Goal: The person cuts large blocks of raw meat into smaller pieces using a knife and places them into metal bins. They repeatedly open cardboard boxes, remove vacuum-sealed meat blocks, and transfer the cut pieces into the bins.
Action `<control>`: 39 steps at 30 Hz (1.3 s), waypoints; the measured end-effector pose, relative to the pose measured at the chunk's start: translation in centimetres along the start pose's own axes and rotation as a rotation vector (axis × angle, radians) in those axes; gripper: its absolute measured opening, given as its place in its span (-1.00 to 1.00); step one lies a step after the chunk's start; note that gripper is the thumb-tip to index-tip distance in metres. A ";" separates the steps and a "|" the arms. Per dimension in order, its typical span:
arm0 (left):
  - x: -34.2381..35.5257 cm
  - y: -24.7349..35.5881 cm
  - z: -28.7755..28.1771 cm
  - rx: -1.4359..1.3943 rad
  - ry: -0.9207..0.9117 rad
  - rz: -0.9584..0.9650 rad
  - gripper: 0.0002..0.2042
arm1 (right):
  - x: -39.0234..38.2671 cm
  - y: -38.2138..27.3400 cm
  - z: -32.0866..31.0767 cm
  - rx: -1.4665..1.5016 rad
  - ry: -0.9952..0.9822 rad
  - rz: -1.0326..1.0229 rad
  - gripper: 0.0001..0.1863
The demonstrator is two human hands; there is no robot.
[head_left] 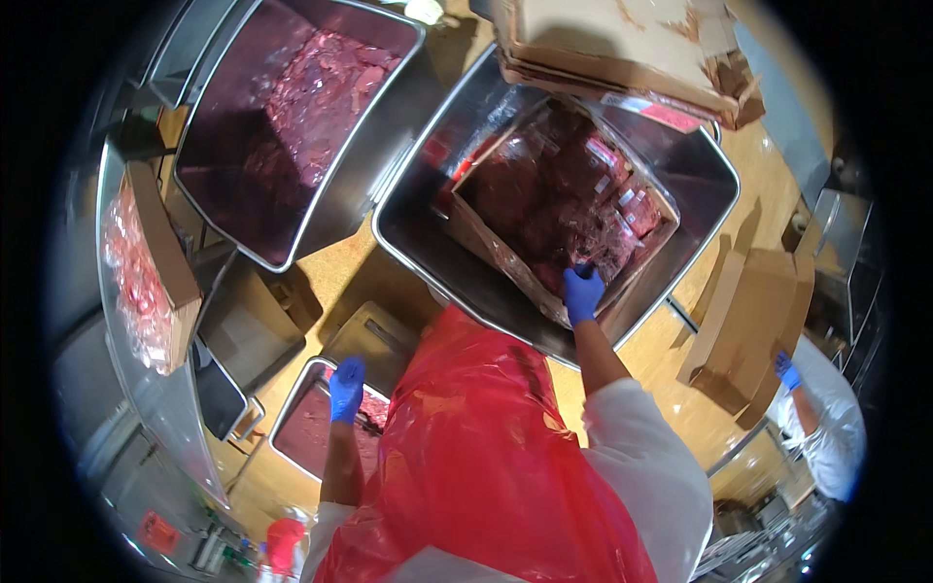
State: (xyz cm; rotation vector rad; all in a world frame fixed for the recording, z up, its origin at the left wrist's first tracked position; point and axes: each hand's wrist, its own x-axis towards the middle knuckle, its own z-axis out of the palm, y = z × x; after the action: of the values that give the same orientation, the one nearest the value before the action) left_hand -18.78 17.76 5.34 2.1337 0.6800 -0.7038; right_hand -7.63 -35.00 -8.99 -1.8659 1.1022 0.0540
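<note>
My right hand [583, 291], in a blue glove, reaches into a cardboard box [496, 253] of dark red packaged meat [544, 185], gripping something dark at the box's near side that I cannot make out. The box sits inside a steel bin [398, 223]. My left hand [347, 389], also blue-gloved, is held low left with fingers closed and empty, over a shallow tray [294, 408] holding red liquid and scraps.
Another bin [224, 194] of meat stands upper left. Stacked cardboard [622, 49] overhangs the far rim. A plastic-lined box [165, 253] is left. At right a co-worker's gloved hand [787, 369] touches flattened cardboard [739, 321]. A red-aproned person [285, 544] is lower left.
</note>
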 end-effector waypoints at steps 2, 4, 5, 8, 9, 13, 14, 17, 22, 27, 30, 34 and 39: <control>0.6 2.2 2.5 -0.194 0.063 0.045 -0.77 | -1.0 -3.1 -3.2 0.231 -0.287 0.013 -0.85; 1.9 6.4 3.7 -0.305 0.075 0.143 -0.75 | -2.3 -7.7 -3.8 0.380 -0.558 -0.006 -0.84; 2.6 9.0 3.8 -0.404 0.025 0.198 -0.71 | -3.2 -9.6 -3.6 0.410 -0.679 -0.036 -0.81; 2.8 17.9 1.7 -0.228 0.045 0.495 -0.44 | -6.6 -17.1 -2.6 0.353 -1.040 -0.079 -0.77; 2.3 20.2 0.4 -0.103 0.112 0.654 -0.35 | -8.3 -19.1 -2.6 0.304 -1.146 -0.074 -0.76; -1.4 21.5 -5.1 -0.176 0.074 1.036 -0.33 | -15.3 -26.2 -1.9 0.137 -1.582 -0.098 -0.71; -2.8 20.0 -6.5 -0.115 0.044 1.086 -0.44 | -17.4 -27.5 -1.7 0.077 -1.665 -0.062 -0.70; -7.1 12.6 -7.7 -0.370 0.020 0.999 -0.79 | -23.1 -28.0 0.2 0.012 -1.725 -0.056 -0.70; -15.8 3.7 -6.2 -0.273 0.557 0.913 -0.88 | -27.8 -24.3 8.4 -0.313 -1.883 -0.344 -0.79; -20.6 -1.0 -7.2 0.365 0.766 0.821 -0.80 | -34.8 -24.1 14.4 -0.707 -1.663 -0.925 -0.77; -22.6 -6.3 -9.1 0.592 0.844 0.596 -0.73 | -39.9 -22.4 16.1 -0.543 -1.830 -0.783 -0.67; -27.4 -7.2 -14.4 0.826 0.844 0.370 -0.76 | -52.5 -21.7 16.4 -0.130 -2.225 -0.714 -0.48; -34.2 -7.2 -17.1 0.320 1.162 0.203 -0.88 | -66.0 -23.3 18.9 -0.018 -2.032 -1.086 -0.78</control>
State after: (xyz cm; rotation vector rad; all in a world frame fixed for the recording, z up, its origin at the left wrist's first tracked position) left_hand -43.25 27.43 33.98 2.7688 0.9271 0.6842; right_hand -23.14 26.27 26.45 -1.1529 -1.2324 1.0005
